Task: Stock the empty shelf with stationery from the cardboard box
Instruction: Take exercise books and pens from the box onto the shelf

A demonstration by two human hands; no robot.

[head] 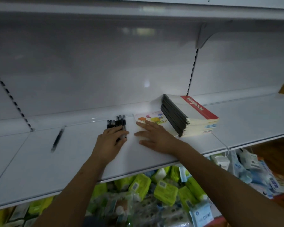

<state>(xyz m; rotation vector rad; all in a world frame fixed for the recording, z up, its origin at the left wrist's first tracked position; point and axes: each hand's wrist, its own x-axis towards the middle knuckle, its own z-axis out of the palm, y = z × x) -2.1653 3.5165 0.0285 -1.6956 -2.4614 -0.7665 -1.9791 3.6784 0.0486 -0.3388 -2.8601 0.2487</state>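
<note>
On the white shelf [72, 154] lies a row of several black pens [116, 122], side by side. My left hand [111, 141] rests flat on their near ends with straight fingers. To the right, my right hand [152, 137] lies flat with spread fingers on a thin colourful booklet [152, 118]. A stack of notebooks [190, 115] with a red-and-white cover on top sits just right of the booklet. One loose black pen [57, 139] lies alone at the left. The cardboard box is out of view.
The shelf's back panel [105, 71] is bare, and another shelf hangs overhead. A bracket and slotted upright [193, 69] stand behind the notebooks. Below the shelf edge lie green [166, 192] and blue packets [202, 213] of goods.
</note>
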